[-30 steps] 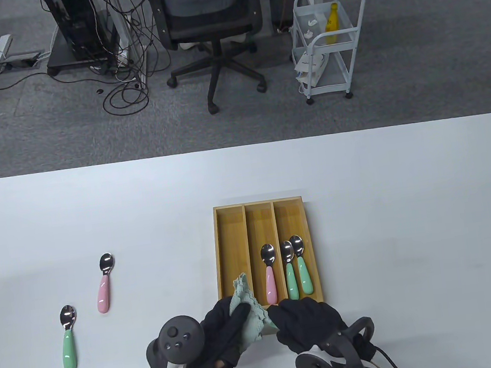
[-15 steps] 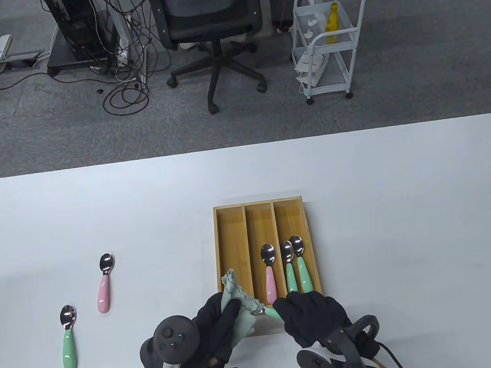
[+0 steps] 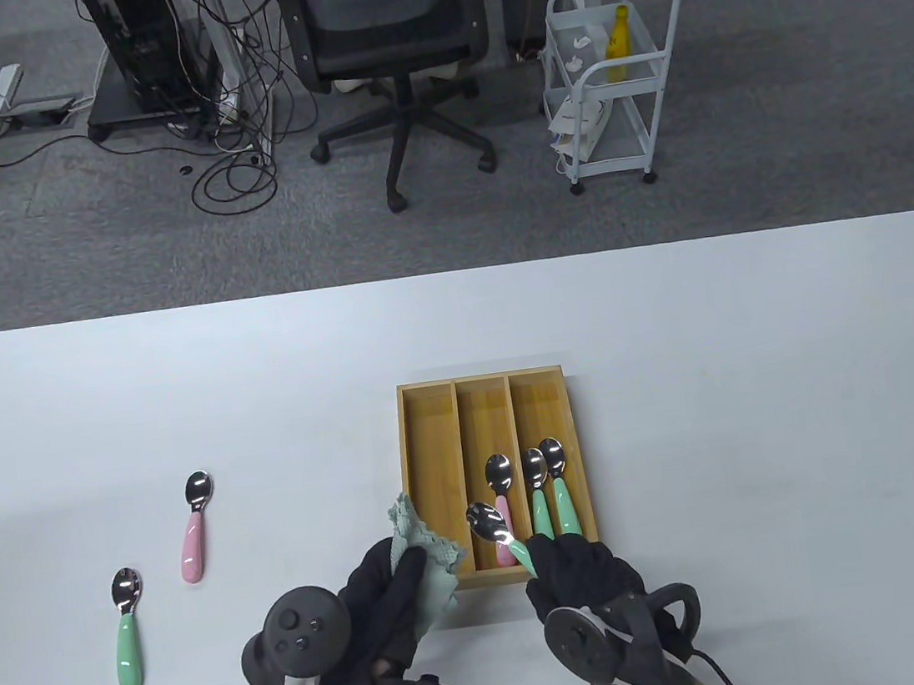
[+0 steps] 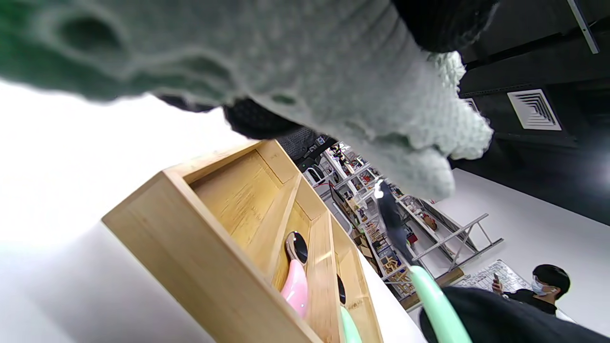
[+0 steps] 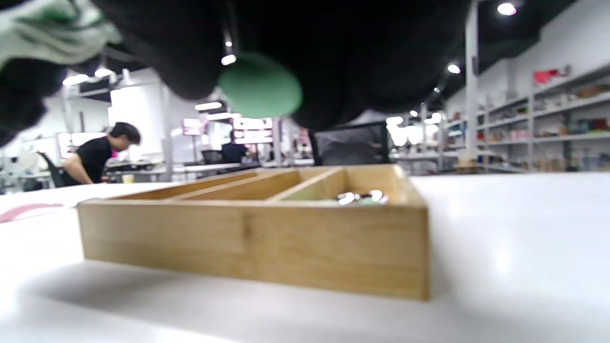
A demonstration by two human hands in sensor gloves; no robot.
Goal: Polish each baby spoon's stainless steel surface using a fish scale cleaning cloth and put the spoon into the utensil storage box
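My right hand (image 3: pixel 576 575) grips the green handle of a baby spoon (image 3: pixel 494 527), whose steel bowl points up-left over the near end of the wooden storage box (image 3: pixel 430 455). My left hand (image 3: pixel 382 601) holds the pale green cloth (image 3: pixel 422 553) just left of the box, apart from the spoon. In the box lie a pink spoon (image 3: pixel 498 480) in the middle slot and two green spoons (image 3: pixel 547 486) in the right slot. A pink spoon (image 3: pixel 194 529) and a green spoon (image 3: pixel 126 630) lie on the table at the left. In the right wrist view the green handle end (image 5: pixel 259 85) sticks out under my fingers.
The white table (image 3: pixel 768 402) ends at its far edge, with an office chair (image 3: pixel 384 41) and a white cart (image 3: pixel 611 78) on the floor beyond. The box's left slot (image 4: pixel 233 190) holds nothing.
The cloth has come off the spoon: my left hand drew it back to the left while my right hand lifted the green spoon's bowl out over the box.
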